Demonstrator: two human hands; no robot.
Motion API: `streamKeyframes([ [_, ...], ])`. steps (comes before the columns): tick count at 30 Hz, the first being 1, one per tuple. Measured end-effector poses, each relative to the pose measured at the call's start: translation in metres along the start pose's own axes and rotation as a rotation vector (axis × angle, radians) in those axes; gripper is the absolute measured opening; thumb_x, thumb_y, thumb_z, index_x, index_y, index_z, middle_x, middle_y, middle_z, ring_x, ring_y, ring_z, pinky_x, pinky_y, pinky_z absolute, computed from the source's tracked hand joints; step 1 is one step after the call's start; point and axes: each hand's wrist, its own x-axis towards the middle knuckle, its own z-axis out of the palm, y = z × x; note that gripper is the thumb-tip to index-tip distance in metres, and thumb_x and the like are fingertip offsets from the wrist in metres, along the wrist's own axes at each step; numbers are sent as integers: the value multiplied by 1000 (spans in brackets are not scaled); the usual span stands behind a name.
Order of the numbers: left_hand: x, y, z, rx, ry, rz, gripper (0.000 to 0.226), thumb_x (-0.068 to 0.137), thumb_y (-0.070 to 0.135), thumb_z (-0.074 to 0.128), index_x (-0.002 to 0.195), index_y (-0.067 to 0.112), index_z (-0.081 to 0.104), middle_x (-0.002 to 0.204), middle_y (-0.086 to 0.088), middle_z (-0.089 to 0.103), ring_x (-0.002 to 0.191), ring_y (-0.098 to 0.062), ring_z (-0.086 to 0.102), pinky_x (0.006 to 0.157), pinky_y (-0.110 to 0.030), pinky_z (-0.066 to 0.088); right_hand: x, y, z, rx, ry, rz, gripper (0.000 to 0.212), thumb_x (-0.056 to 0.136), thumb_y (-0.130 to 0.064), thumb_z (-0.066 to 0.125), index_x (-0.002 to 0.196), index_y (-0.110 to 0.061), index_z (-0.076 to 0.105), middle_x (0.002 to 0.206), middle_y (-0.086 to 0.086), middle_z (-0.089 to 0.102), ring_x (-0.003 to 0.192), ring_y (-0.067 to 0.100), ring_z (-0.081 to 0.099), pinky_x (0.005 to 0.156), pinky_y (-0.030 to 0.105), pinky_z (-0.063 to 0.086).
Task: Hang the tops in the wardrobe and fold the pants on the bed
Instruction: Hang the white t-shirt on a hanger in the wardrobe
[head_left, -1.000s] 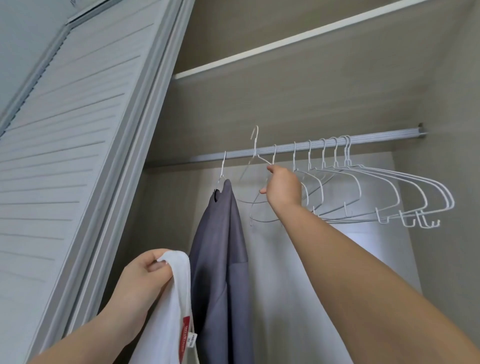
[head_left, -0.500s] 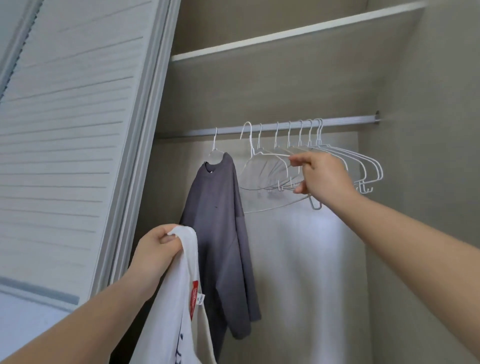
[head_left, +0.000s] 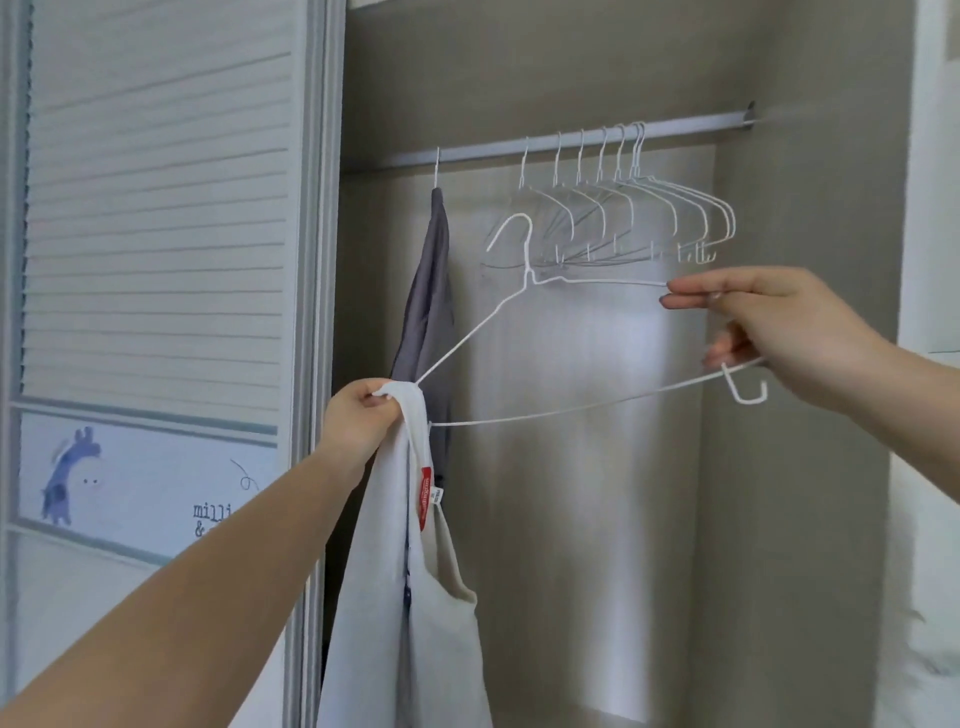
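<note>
left hand (head_left: 363, 415) pinches white top (head_left: 410, 597) at neck, lower centre. right hand (head_left: 769, 327) grips wire hanger (head_left: 545, 410), long axis across frame; its left tip just touches the top's neck opening.

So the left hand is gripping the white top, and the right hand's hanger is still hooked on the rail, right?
Not quite. The head view shows the hanger in the right hand off the rail, its hook free below. The left hand does grip the white top.
</note>
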Motion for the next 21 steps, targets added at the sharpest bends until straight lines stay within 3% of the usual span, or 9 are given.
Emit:
streamKeyframes([
  [2, -3, -1, -2, 13, -6, -4, 16, 92, 23, 61, 107, 26, 58, 103, 1, 62, 92, -18, 60, 73, -26, 49, -10, 4, -5, 33, -37, 6, 38, 95, -1, 37, 97, -23, 68, 95, -13, 73, 39, 6, 55, 43, 13, 46],
  [4, -6, -3, -5, 11, 2, -23, 18, 91, 24, 62, 109, 26, 59, 103, 2, 61, 91, -18, 59, 73, -27, 48, -15, 8, -12, 72, -51, 21, 37, 97, -1, 37, 99, -20, 68, 95, -13, 73, 37, 6, 50, 43, 13, 45],
  [10, -8, -1, -20, 65, -65, 0, 26, 93, 20, 58, 119, 18, 62, 113, -5, 63, 102, -25, 61, 94, -41, 52, -14, 23, -29, 172, -105, 85, 35, 98, -3, 37, 100, -19, 68, 101, -8, 73, 34, 4, 35, 45, 19, 50],
  [17, -9, 20, -16, 153, -186, 93, 27, 93, 14, 55, 120, 17, 61, 111, -6, 63, 102, -22, 60, 90, -37, 53, -8, 41, -21, 240, -124, 94, 35, 97, -4, 37, 101, -21, 68, 102, -6, 73, 33, 4, 33, 45, 15, 46],
  [21, -9, 42, -12, 136, -196, 163, 23, 93, 11, 52, 107, 22, 67, 102, -4, 68, 95, -20, 64, 85, -35, 54, -3, 50, -14, 299, -126, 92, 36, 96, -3, 38, 100, -21, 69, 103, -3, 73, 33, 5, 32, 45, 15, 44],
])
